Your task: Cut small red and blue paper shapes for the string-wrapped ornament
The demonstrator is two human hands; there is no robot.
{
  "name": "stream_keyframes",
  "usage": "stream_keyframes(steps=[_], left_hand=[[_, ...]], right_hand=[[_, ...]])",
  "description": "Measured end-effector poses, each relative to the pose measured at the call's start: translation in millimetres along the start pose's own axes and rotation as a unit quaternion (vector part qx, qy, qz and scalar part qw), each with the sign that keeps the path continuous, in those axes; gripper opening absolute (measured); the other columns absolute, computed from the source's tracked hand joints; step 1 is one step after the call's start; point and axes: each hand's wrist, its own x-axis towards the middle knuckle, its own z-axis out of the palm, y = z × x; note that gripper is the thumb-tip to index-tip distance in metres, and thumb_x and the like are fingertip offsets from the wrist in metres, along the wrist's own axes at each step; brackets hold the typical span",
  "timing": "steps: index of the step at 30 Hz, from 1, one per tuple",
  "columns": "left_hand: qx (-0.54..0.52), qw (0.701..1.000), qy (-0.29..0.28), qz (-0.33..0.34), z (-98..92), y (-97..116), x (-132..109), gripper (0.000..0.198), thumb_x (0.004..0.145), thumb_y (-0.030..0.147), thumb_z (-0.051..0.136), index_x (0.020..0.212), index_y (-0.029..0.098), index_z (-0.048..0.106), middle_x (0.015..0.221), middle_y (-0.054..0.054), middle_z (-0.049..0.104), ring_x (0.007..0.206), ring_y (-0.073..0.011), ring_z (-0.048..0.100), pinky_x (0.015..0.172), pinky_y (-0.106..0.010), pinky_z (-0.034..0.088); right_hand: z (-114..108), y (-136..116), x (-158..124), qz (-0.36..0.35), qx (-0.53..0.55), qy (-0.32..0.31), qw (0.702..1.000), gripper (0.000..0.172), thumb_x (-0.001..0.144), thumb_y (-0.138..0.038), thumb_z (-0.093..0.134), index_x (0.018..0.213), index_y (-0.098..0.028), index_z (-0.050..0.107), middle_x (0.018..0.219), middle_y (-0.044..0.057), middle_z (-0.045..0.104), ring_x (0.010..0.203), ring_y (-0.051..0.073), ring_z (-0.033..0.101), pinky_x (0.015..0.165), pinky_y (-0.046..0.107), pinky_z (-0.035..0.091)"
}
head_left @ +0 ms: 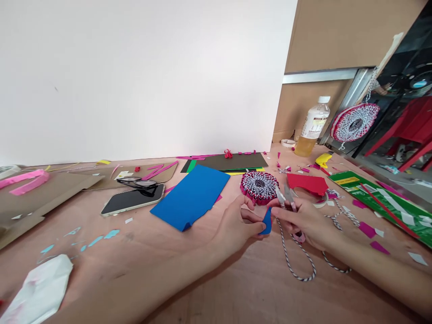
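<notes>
My left hand pinches a small blue paper piece between thumb and fingers. The fingertips of my right hand touch the upper edge of that piece. Scissors with a pink handle rest in my right hand, blades pointing up and away. A black-and-white cord loops below that hand. Just beyond my hands lies a round cord-wound ring with a magenta rim. To the left is a large blue sheet with one ragged edge and a notched corner.
A phone and glasses lie left of the blue sheet. A bottle, a red piece, a yellow cutter and a green sheet are on the right. A white panel stands behind; paper scraps are scattered about.
</notes>
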Motion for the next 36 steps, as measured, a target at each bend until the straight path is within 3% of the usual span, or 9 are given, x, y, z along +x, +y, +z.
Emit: stream_keyframes(steps=[7,12,13,17,22,25,29,33,36], left_hand=[[0.174,0.979,-0.057,0.089,0.2,-0.7,-8.4,0.014,0.072,0.020,0.064,0.082,0.017,0.054,0.081,-0.004,0.064,0.076,-0.0173,0.061,0.071,-0.029,0.049],[0.466,0.854,-0.070,0.221,2.9,4.9,-23.2,0.019,0.075,0.021,0.062,0.093,0.015,0.060,0.101,-0.012,0.063,0.098,-0.0279,0.056,0.085,-0.040,0.044],[0.462,0.857,-0.072,0.217,2.1,3.7,-23.8,0.017,0.076,0.022,0.060,0.092,0.015,0.062,0.100,-0.012,0.064,0.096,-0.0280,0.057,0.084,-0.039,0.044],[0.167,0.981,-0.069,0.073,-6.5,-3.4,-16.7,0.011,0.071,0.024,0.066,0.079,0.017,0.069,0.077,-0.003,0.067,0.073,-0.0201,0.061,0.066,-0.028,0.047],[-0.106,0.993,0.021,-0.038,-15.3,-0.8,-5.7,0.026,0.055,0.025,0.078,0.075,0.014,0.066,0.066,-0.002,0.064,0.057,-0.0139,0.059,0.062,-0.029,0.048],[-0.095,0.992,0.084,-0.004,-12.1,4.1,-6.8,0.026,0.055,0.025,0.079,0.074,0.013,0.065,0.070,-0.004,0.065,0.059,-0.0138,0.059,0.059,-0.027,0.047],[0.047,0.991,0.114,0.051,-2.5,4.3,-15.6,0.009,0.061,0.017,0.072,0.064,0.014,0.065,0.064,-0.002,0.064,0.059,-0.0130,0.056,0.055,-0.023,0.041],[0.138,0.982,0.063,0.110,0.1,-1.0,-22.4,0.008,0.066,0.020,0.071,0.064,0.015,0.066,0.077,-0.005,0.069,0.068,-0.0158,0.060,0.059,-0.024,0.042],[0.110,0.988,-0.002,0.112,-2.3,-3.1,-21.5,0.012,0.064,0.021,0.074,0.064,0.015,0.064,0.086,-0.006,0.069,0.074,-0.0168,0.061,0.064,-0.025,0.044]], right_hand=[[6.9,0.0,-3.7,-0.001,-0.018,0.033,0.999,0.027,0.073,-0.043,0.065,0.084,-0.019,0.057,0.039,-0.010,0.040,0.031,0.005,0.028,0.029,0.015,0.022],[11.5,10.4,-3.7,0.046,0.016,0.047,0.998,0.032,0.068,-0.044,0.069,0.083,-0.020,0.056,0.039,-0.011,0.037,0.030,0.005,0.026,0.029,0.015,0.020],[11.3,13.6,-4.0,0.050,0.019,0.046,0.998,0.032,0.067,-0.045,0.069,0.083,-0.020,0.055,0.039,-0.011,0.037,0.030,0.005,0.025,0.029,0.016,0.020],[6.8,23.9,-3.0,0.067,0.020,0.032,0.997,0.038,0.068,-0.051,0.067,0.063,-0.020,0.046,0.039,-0.009,0.036,0.031,0.005,0.026,0.031,0.016,0.019],[8.2,17.3,-3.4,0.046,0.033,0.025,0.998,0.045,0.074,-0.055,0.060,0.057,-0.021,0.036,0.041,-0.008,0.031,0.034,0.006,0.023,0.032,0.017,0.015],[13.0,11.2,-6.0,-0.024,0.030,0.054,0.998,0.030,0.075,-0.050,0.062,0.077,-0.024,0.047,0.043,-0.010,0.029,0.034,0.007,0.022,0.031,0.018,0.016],[19.7,7.8,-10.5,-0.046,-0.025,0.073,0.996,0.034,0.069,-0.047,0.069,0.087,-0.024,0.051,0.043,-0.010,0.035,0.031,0.006,0.022,0.028,0.020,0.022],[24.1,5.0,-14.4,-0.021,-0.005,0.041,0.999,0.032,0.070,-0.049,0.066,0.081,-0.022,0.052,0.051,-0.006,0.048,0.032,0.006,0.029,0.029,0.018,0.024],[21.9,5.2,-14.3,-0.030,0.013,0.030,0.999,0.032,0.070,-0.048,0.067,0.082,-0.021,0.055,0.045,-0.009,0.041,0.033,0.005,0.030,0.030,0.016,0.023]])
